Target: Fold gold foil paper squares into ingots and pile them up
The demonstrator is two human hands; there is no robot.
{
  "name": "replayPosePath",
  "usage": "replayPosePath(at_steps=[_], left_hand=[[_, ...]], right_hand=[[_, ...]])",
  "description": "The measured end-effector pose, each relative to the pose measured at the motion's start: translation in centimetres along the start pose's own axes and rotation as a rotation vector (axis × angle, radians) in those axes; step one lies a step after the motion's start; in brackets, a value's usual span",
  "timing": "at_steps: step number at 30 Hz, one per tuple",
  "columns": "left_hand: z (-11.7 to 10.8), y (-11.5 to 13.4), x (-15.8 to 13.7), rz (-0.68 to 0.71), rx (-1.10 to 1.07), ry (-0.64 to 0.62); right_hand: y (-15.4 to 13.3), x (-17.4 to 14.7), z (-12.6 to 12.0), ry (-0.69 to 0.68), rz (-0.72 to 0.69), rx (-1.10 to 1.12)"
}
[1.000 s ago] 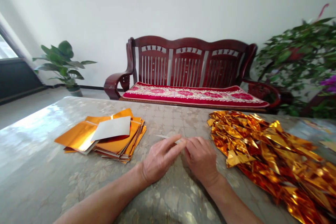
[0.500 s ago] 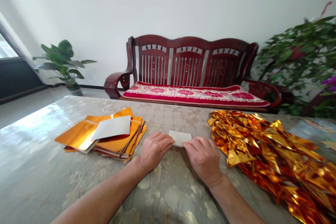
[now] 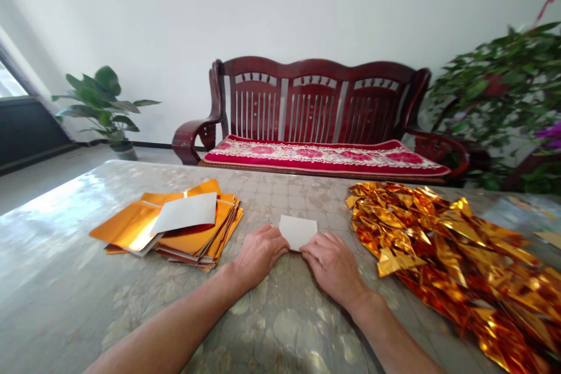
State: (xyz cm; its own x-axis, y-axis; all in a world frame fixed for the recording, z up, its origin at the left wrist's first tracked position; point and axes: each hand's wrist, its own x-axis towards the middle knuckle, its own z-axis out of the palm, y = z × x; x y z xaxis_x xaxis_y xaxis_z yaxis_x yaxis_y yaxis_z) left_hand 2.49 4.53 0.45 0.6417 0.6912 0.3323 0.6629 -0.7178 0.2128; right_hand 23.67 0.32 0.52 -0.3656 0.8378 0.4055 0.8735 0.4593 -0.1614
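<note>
A small sheet of paper (image 3: 298, 231), white side up, lies on the table in front of me. My left hand (image 3: 262, 252) pinches its near left corner between thumb and fingers. At the near right corner my right hand (image 3: 332, 262) grips the same sheet, fingers closed. The paper's near edge is partly hidden by my fingertips. To the left is a stack of gold foil paper (image 3: 197, 239), with one sheet lying white side up (image 3: 186, 212) on top. On the right spreads a big heap of folded gold foil pieces (image 3: 442, 245).
The table (image 3: 131, 310) has a glossy patterned cover. A clear plastic bag (image 3: 521, 213) lies behind the foil heap. Beyond the table stands a dark red wooden bench (image 3: 313, 111) with a red floral cushion (image 3: 324, 155). Potted plants (image 3: 103, 102) flank it.
More of the paper's white face shows between my hands, its near edge now closer to me. Both hands stay on its near corners and have shifted only slightly.
</note>
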Motion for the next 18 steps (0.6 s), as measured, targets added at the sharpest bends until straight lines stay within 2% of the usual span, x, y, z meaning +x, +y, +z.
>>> replayPosePath(at_steps=[9, 18], left_hand=[[0.05, -0.43, 0.52, -0.26, -0.239, 0.008], [-0.11, -0.46, 0.98, -0.411, -0.152, -0.006]], right_hand=[[0.62, 0.31, 0.14, -0.028, 0.214, 0.078], [0.62, 0.57, 0.2, -0.065, 0.275, 0.045]])
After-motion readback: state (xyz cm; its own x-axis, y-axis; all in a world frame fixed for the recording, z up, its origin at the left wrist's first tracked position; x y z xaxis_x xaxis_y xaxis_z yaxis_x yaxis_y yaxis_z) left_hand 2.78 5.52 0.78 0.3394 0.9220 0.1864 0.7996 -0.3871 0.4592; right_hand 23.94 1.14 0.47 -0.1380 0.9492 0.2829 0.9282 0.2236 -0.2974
